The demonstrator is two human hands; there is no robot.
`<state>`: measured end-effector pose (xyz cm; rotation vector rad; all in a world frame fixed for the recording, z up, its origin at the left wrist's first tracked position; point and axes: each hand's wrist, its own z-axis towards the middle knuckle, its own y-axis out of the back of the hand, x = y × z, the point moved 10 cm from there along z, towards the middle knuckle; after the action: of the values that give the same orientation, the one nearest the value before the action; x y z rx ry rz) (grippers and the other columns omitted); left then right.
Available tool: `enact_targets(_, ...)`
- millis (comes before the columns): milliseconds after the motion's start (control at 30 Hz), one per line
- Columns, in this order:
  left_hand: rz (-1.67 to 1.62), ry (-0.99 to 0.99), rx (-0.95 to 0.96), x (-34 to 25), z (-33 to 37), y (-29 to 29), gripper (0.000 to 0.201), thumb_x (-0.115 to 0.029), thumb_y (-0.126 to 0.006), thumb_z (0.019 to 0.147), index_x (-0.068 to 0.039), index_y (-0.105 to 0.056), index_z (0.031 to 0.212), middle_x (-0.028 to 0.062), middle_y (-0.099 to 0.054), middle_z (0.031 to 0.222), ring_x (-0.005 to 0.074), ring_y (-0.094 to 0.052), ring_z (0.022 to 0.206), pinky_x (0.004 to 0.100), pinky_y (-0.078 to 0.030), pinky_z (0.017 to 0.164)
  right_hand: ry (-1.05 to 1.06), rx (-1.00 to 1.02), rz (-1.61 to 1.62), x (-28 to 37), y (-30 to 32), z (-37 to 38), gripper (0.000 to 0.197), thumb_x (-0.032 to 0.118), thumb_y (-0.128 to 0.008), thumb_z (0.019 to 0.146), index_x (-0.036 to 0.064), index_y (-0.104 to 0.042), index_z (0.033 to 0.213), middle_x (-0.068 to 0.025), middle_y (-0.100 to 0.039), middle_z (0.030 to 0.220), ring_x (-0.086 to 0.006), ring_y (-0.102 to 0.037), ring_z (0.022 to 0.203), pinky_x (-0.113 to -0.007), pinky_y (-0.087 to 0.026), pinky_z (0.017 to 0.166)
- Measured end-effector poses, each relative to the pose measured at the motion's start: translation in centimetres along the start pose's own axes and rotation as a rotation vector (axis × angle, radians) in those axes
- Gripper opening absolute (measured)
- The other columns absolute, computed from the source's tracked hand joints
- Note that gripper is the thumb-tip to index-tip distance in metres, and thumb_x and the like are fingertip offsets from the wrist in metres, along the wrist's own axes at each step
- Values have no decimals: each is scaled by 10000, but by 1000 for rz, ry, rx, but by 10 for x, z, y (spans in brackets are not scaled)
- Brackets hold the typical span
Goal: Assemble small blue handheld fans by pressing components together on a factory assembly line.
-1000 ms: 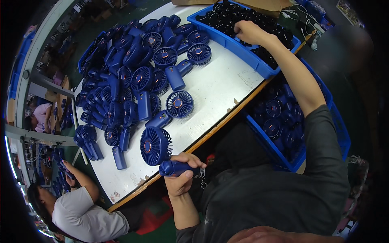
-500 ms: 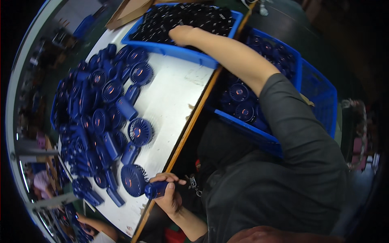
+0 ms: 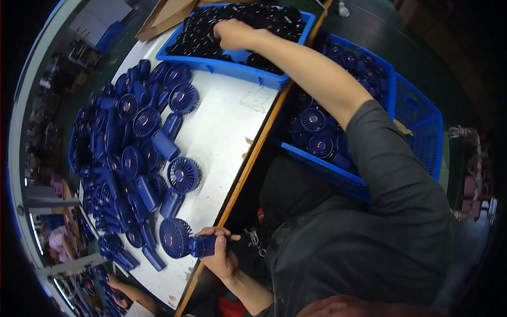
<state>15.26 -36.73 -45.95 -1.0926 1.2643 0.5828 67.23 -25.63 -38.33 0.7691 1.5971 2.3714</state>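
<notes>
Head view. Handheld fan (image 3: 175,238), blue: handle gripped by the left hand (image 3: 220,257), fingers wrapped round it, fan head held over the white table (image 3: 227,121) near its edge. Black parts (image 3: 195,34): heaped in a blue tray (image 3: 232,69); right hand (image 3: 236,35) positioned at the heap; whether a part is pinched cannot be told. Other fans (image 3: 127,153): piled on the table. Handling, as judged: the handle is best held firmly, slats left unpressed; one part is best separated cleanly from the heap.
</notes>
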Motion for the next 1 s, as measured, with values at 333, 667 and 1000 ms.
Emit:
enact_targets(333,-239,-3,-32,-7,21,-33,494,5,-659,897,77,-444,1337,187,-615,1119,248,-659,933,342,-627,677,430,604,1321,253,8,-292,460,-34,-602,888,42,-563,1339,-108,-635,1081,-191,-645,958,-342,-516,852)
enact_targets(667,-329,256,193,6,1,-30,367,-51,-710,882,48,-539,1191,129,-632,981,188,-657,814,277,-592,531,914,211,926,270,39,-295,389,51,-764,789,23,-681,1168,-111,-631,920,-254,-649,793,-345,-538,677)
enact_targets(1000,-618,199,151,8,-4,-36,747,-662,-350,987,-20,-438,1358,192,-593,1221,308,-671,994,426,-616,740,955,251,730,310,28,-307,428,181,-750,794,70,-638,1191,-125,-574,1048,-292,-567,979,-395,-500,831)
